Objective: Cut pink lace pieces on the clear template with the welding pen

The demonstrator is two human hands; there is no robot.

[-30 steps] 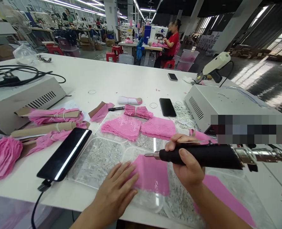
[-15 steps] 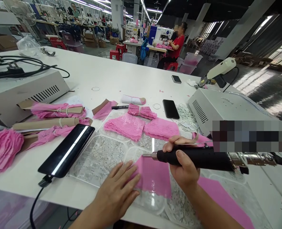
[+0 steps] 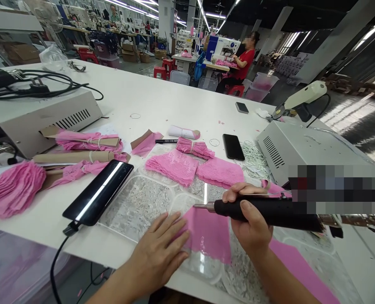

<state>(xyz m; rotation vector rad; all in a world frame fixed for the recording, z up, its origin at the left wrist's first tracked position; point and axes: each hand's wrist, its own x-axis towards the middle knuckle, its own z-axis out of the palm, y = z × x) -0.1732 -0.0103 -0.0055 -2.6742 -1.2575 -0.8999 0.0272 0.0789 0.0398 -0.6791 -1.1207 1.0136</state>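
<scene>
A piece of pink fabric (image 3: 210, 236) with a scalloped front edge lies flat on a clear, grey-patterned mat (image 3: 143, 202). My left hand (image 3: 160, 249) rests on its left side, fingers stretched out and pressing it flat. My right hand (image 3: 253, 223) is wrapped around a black handpiece with a metal tip (image 3: 269, 211), held nearly level with the tip to the left. That tip is at the fabric's far left corner; whether it touches I cannot tell. Just beyond lie two stacks of pink lace pieces (image 3: 173, 166) and a tied pink bundle (image 3: 193, 147).
At left are a power bank-like black phone (image 3: 98, 192) on a cable, pink fabric bundles (image 3: 12, 185) and a grey metal box (image 3: 54, 122). On the right stand another grey box (image 3: 301, 147), white elastic loops (image 3: 253, 158) and a phone (image 3: 233, 147). A co-worker (image 3: 246, 61) sits beyond.
The whole view has swung slightly left, so things appear farther right. My hands, the handpiece and the fabric keep nearly the same places relative to each other.
</scene>
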